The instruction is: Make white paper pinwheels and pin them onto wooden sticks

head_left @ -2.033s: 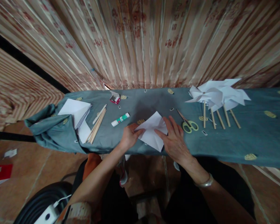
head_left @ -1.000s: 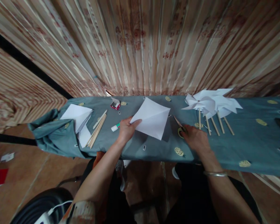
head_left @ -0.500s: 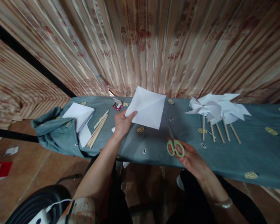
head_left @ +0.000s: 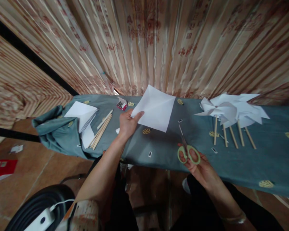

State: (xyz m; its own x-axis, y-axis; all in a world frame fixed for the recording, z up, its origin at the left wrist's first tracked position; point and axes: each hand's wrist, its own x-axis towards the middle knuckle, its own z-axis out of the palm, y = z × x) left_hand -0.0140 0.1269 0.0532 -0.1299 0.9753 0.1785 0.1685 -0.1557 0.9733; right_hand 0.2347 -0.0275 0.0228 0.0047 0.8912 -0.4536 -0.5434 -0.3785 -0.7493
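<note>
My left hand pinches the left corner of a white square sheet of paper, thumb on top. Faint crease lines cross the sheet, which is raised over the table. In my right hand is a pair of scissors with pale green handles. Their blades point up and away from me, apart from the paper, and look nearly closed. Several white paper pinwheels on wooden sticks lie overlapping to the right.
A grey-green cloth with yellow motifs covers the narrow table. On its left are folded white papers, several wooden sticks, a white pen and a small red box of pins. A pleated curtain hangs behind.
The scissors and my right hand have shifted slightly right, away from the paper. The paper stays in my left hand, tilted a little differently. The whole view has moved slightly.
</note>
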